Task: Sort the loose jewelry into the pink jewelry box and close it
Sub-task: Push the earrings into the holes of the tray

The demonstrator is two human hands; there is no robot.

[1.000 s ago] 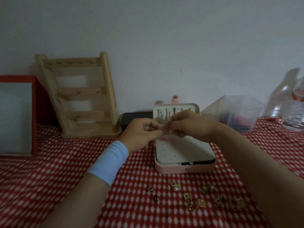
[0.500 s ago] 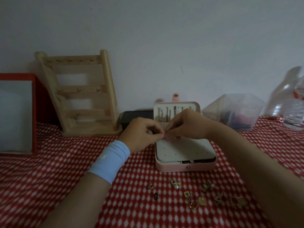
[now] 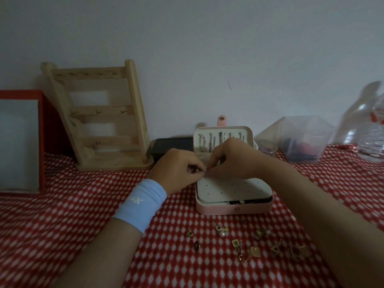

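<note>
Jewelry box [image 3: 234, 208], a pink rectangular case with rounded corners and a smooth skin, sits open on the red cloth printed with white diamonds [image 3: 83, 215]. Its lid [image 3: 223, 128] stands upright at the back, with a pink snap tab [image 3: 222, 120] on top and thin silvery pieces [image 3: 212, 142] hanging in a row inside. A white panel dotted with small holes [image 3: 232, 188] lies over the base. Above the panel's rear left corner the left hand [image 3: 178, 169] and right hand [image 3: 232, 159] meet, each with thumb and forefinger pressed tip to tip; whether anything sits between them cannot be told, being too small. A light-blue stretch wristband [image 3: 141, 202] wraps the left wrist. On the cloth near the box's front lie the loose gold-toned pieces [image 3: 254, 251], small and angular. Against the pale wall [image 3: 207, 48] stand a pale wooden ladder-shaped rack [image 3: 99, 113] with tiny hooks, a flat black box [image 3: 172, 144], a clear plastic tub [image 3: 301, 140], a clear plastic bottle [image 3: 372, 134] and a red-framed board [image 3: 41, 142].
</note>
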